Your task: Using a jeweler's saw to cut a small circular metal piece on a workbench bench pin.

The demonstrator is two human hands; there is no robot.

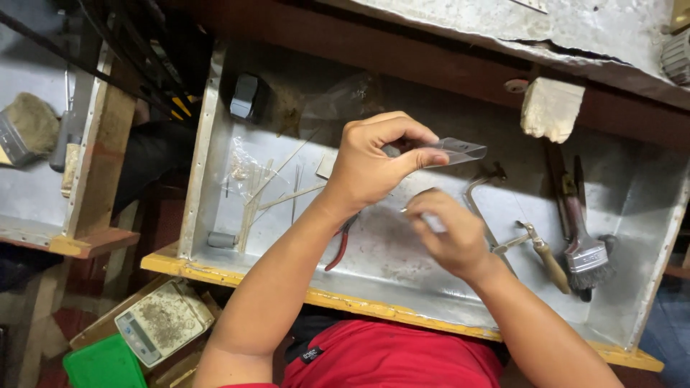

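1. Above the metal-lined tray [215, 144], we are holding both hands raised, close together but not touching.
2. We are pinching a small clear plastic bag [460, 150] with the left hand [374, 162], thumb and forefinger closed on its near end; the bag is pointing to the right, level, in the air over the middle of the tray.
3. We are keeping the right hand [449, 233] just below and to the right of the left one, its fingers curled inward. Something small and pale is showing at the fingertips, but we cannot tell what it is or whether the fingers are gripping it.
4. On the tray floor under the left wrist, red-handled pliers [341, 248] are lying, partly hidden by the forearm.
5. To the right of the hands, a saw frame [480, 194] is lying, and beside it a small wooden-handled hammer [543, 251] and a brush [586, 255] with dark bristles.
6. At the left of the tray, thin metal strips [277, 190] are lying crossed near a crumpled clear wrapper [244, 169].
7. A pale block [551, 108] is hanging at the dark wooden edge of the counter above the tray.
8. Lower left, outside the tray, a small digital scale [162, 323] is sitting beside a green box [100, 363].
9. We are wearing a red shirt [388, 356], visible at the bottom edge.
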